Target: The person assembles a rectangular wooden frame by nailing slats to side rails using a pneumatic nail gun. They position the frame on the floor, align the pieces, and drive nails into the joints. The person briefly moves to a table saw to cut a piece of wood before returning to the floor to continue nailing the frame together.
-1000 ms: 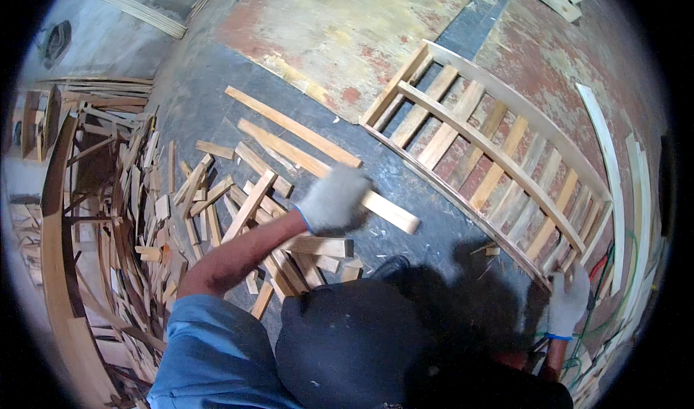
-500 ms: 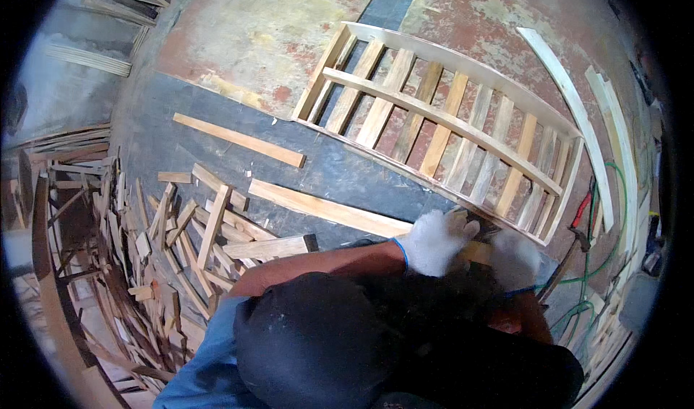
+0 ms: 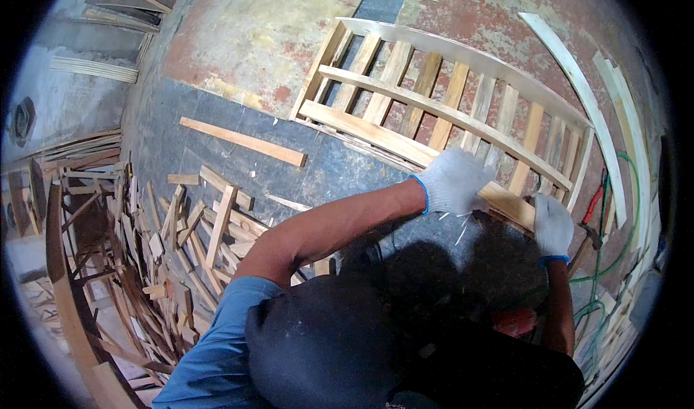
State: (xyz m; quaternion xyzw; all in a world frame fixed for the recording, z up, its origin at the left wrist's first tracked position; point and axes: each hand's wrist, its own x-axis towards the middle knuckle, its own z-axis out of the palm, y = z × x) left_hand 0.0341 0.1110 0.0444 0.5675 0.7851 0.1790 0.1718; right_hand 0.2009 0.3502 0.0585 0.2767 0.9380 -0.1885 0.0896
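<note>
A long pale wooden plank (image 3: 361,128) lies along the near edge of a curved slatted wooden frame (image 3: 448,83) on the floor. My left hand (image 3: 452,181), in a white knit glove, grips the plank near its right part. At the plank's right end, my right hand (image 3: 553,224), also gloved, is closed on the wood. The stretch of plank under both gloves is hidden. My dark cap and blue sleeve fill the lower middle of the view.
One loose plank (image 3: 242,141) lies on the dark floor left of the frame. A heap of wood offcuts (image 3: 166,243) spreads at the left. Curved wooden strips (image 3: 578,83), a red-handled tool (image 3: 593,203) and a green hose (image 3: 614,264) lie at the right.
I lifted the long plank from beside the offcut heap and carried it right. It now lies on the frame's near edge, with both hands on its right end.
</note>
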